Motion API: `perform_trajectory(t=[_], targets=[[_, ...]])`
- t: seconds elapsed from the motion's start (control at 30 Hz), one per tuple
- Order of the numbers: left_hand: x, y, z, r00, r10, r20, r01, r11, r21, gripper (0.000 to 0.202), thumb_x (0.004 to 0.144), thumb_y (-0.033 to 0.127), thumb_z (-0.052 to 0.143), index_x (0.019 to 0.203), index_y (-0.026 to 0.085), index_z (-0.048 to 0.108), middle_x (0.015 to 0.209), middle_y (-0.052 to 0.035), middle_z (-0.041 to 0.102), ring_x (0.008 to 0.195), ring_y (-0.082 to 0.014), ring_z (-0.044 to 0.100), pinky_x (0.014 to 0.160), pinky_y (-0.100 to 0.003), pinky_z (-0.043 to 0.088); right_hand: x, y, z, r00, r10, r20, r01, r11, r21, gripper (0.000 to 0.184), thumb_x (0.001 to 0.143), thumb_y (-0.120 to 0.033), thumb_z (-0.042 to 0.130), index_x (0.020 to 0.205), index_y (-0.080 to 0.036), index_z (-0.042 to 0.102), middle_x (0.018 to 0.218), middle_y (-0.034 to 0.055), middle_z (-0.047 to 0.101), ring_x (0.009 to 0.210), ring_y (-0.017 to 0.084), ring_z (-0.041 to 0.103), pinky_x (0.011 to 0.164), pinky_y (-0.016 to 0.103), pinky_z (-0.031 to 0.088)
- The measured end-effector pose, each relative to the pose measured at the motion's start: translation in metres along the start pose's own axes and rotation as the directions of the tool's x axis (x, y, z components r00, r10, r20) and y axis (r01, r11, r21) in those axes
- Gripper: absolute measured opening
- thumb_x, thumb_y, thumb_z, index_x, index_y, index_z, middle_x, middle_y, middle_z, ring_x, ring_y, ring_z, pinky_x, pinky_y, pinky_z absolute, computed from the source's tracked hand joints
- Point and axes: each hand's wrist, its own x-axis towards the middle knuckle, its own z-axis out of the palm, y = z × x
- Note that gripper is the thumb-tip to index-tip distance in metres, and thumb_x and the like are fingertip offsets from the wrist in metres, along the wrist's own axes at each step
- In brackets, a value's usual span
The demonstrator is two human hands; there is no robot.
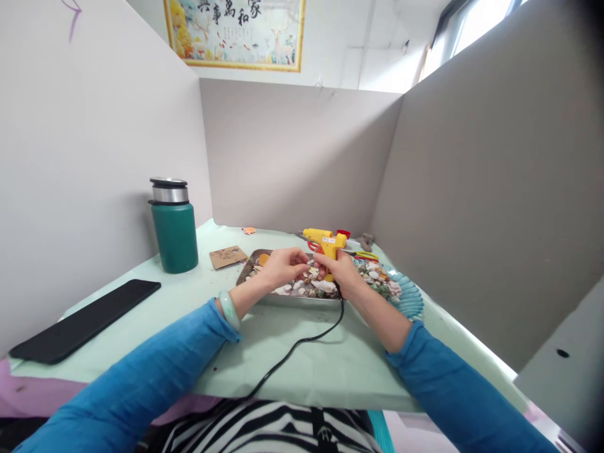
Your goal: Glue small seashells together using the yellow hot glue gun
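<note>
My right hand (343,272) is closed round the grip of a yellow glue gun (325,242), whose nozzle points left over a metal tray (287,299) full of small shells and stones. My left hand (282,265) hovers over the tray with its fingertips pinched on a small piece right at the nozzle; the piece is too small to name. A black cord (292,349) runs from the gun toward me across the pale green table cover. A jade bangle (229,309) sits on my left wrist.
A green flask with a steel lid (174,225) stands at the left. A black flat device (85,321) lies near the left edge. A brown card (228,257), red-handled scissors (362,255) and a blue scalloped dish (408,296) surround the tray. Grey partition walls enclose the desk.
</note>
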Motion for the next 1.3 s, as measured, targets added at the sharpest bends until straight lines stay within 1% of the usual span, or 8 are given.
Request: perform_trajectory(t=[0.23, 0.4, 0.57, 0.73, 0.93, 1.03, 1.17, 1.3], targets=[[-0.002, -0.002, 0.000, 0.995, -0.097, 0.000, 0.094, 0.966, -0.240, 0.023, 0.070, 0.033, 0.068, 0.083, 0.015, 0.063, 0.065, -0.0030, 0.065, 0.058, -0.0131, 0.061, 0.055, -0.023, 0.048, 0.001, 0.003, -0.001, 1.000, -0.009, 0.009, 0.009, 1.000, -0.007, 0.028, 0.068, -0.033, 0.069, 0.083, -0.018, 0.052, 0.059, -0.0044, 0.056, 0.042, 0.007, 0.046, 0.041, 0.021, 0.044], [-0.005, 0.001, -0.005, 0.995, -0.100, -0.015, 0.097, 0.982, -0.163, 0.022, 0.071, 0.033, 0.067, 0.082, 0.013, 0.066, 0.063, -0.0032, 0.064, 0.059, -0.0132, 0.062, 0.057, -0.023, 0.048, 0.002, 0.005, 0.000, 0.999, -0.039, 0.026, 0.039, 0.999, -0.014, 0.027, 0.069, -0.035, 0.068, 0.083, -0.017, 0.053, 0.060, -0.0039, 0.056, 0.043, 0.007, 0.046, 0.041, 0.021, 0.043], [-0.007, -0.001, -0.023, 0.988, -0.124, -0.086, 0.112, 0.984, -0.141, 0.024, 0.069, 0.033, 0.069, 0.082, 0.013, 0.066, 0.065, -0.0042, 0.065, 0.060, -0.0137, 0.062, 0.060, -0.025, 0.049, 0.002, 0.006, -0.006, 0.993, -0.110, 0.042, 0.110, 0.994, 0.005, 0.028, 0.074, -0.040, 0.065, 0.086, -0.017, 0.054, 0.050, -0.0077, 0.046, 0.041, 0.006, 0.039, 0.041, 0.020, 0.038], [-0.006, -0.011, -0.044, 0.971, -0.190, -0.147, 0.145, 0.951, -0.272, 0.031, 0.064, 0.037, 0.073, 0.081, 0.011, 0.065, 0.073, -0.0059, 0.067, 0.060, -0.0125, 0.061, 0.062, -0.027, 0.051, -0.002, -0.002, -0.009, 0.986, -0.098, 0.138, 0.098, 0.995, 0.004, 0.033, 0.075, -0.040, 0.065, 0.097, -0.017, 0.056, 0.046, -0.0098, 0.039, 0.041, 0.007, 0.035, 0.044, 0.021, 0.035], [-0.004, -0.014, -0.048, 0.960, -0.229, -0.164, 0.159, 0.922, -0.353, 0.037, 0.061, 0.039, 0.076, 0.081, 0.010, 0.064, 0.074, -0.0063, 0.067, 0.058, -0.0111, 0.059, 0.061, -0.026, 0.050, -0.008, -0.006, -0.005, 0.967, -0.056, 0.247, 0.103, 0.978, -0.181, 0.028, 0.078, -0.045, 0.061, 0.073, -0.018, 0.056, 0.044, -0.0055, 0.045, 0.041, 0.007, 0.038, 0.043, 0.021, 0.032], [-0.003, -0.018, -0.048, 0.960, -0.230, -0.158, 0.157, 0.913, -0.377, 0.037, 0.060, 0.038, 0.076, 0.081, 0.010, 0.064, 0.073, -0.0056, 0.067, 0.055, -0.0099, 0.058, 0.060, -0.025, 0.049, -0.007, -0.003, -0.005, 0.976, -0.001, 0.220, 0.056, 0.968, -0.245, 0.029, 0.077, -0.047, 0.062, 0.076, -0.018, 0.059, 0.049, -0.0023, 0.053, 0.043, 0.009, 0.045, 0.041, 0.021, 0.034], [0.000, -0.029, -0.048, 0.962, -0.225, -0.152, 0.155, 0.914, -0.374, 0.038, 0.062, 0.038, 0.075, 0.086, 0.010, 0.065, 0.080, -0.0082, 0.068, 0.057, -0.0104, 0.059, 0.059, -0.026, 0.049, -0.004, 0.002, -0.007, 0.972, 0.006, 0.236, 0.058, 0.963, -0.262, 0.032, 0.074, -0.048, 0.064, 0.082, -0.018, 0.063, 0.061, 0.0019, 0.062, 0.047, 0.011, 0.051, 0.039, 0.021, 0.037], [0.001, -0.036, -0.049, 0.964, -0.216, -0.154, 0.149, 0.922, -0.358, 0.038, 0.064, 0.039, 0.073, 0.088, 0.010, 0.065, 0.084, -0.0095, 0.068, 0.058, -0.0104, 0.059, 0.060, -0.026, 0.049, -0.004, 0.004, -0.007, 0.971, 0.011, 0.239, 0.062, 0.953, -0.295, 0.033, 0.075, -0.050, 0.062, 0.071, -0.017, 0.062, 0.051, -0.0003, 0.057, 0.040, 0.009, 0.045, 0.038, 0.021, 0.035]])
